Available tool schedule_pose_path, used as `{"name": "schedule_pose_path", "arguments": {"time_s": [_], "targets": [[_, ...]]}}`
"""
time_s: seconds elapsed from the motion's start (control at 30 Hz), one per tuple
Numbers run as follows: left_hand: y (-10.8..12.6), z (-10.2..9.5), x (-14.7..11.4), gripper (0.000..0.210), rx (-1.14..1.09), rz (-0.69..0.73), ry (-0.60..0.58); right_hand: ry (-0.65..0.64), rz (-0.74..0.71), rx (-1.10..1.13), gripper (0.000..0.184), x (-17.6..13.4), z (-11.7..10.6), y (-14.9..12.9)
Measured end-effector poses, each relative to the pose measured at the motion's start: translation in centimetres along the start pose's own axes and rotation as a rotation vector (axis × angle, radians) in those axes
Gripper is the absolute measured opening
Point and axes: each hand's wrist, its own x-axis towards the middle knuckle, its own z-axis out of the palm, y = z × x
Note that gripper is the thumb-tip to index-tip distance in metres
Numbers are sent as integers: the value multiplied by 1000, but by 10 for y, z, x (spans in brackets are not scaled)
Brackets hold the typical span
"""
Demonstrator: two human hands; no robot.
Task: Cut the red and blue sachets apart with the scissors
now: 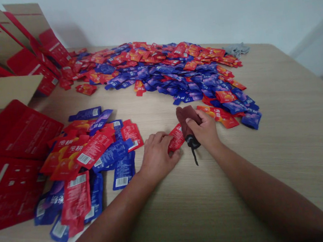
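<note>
My right hand (205,127) is wrapped around a maroon handheld device (187,117) with a black end and a short black cord or strap. The device stands over the right part of a red pouch (176,138) lying on the table, hiding that part. At the pouch's left end, my left hand (157,155) rests on the table with curled fingers, its thumb and index finger holding the pouch's edge. Left of this hand lies a loose heap of red and blue pouches (94,152), several with their barcodes up.
A long pile of red and blue pouches (158,70) curves along the back of the wooden table (285,121). Open red cardboard boxes (13,190) stand at the left. A grey cloth (237,50) lies at the back right, near the white wall (194,7).
</note>
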Motion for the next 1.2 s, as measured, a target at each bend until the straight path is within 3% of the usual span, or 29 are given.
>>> {"name": "schedule_pose_path", "arguments": {"time_s": [0.23,0.5,0.73,0.87,0.97,1.2], "targets": [[-5,3,-1,51,-7,23,21,-153,-18,57,33,-3,2,-2],[-12,3,2,33,-19,-63,164,-311,-121,54,33,-8,-2,-6],[-7,-1,3,14,-29,-43,35,-478,-183,36,33,-9,-9,-14],[-5,2,3,31,-49,-20,39,-483,-206,-12,35,-12,-7,-16],[-7,4,3,23,-69,-27,45,-452,-229,-107,32,-12,-3,-16],[-7,5,1,22,-100,-38,76,-161,-169,-299,33,-4,7,3]]}}
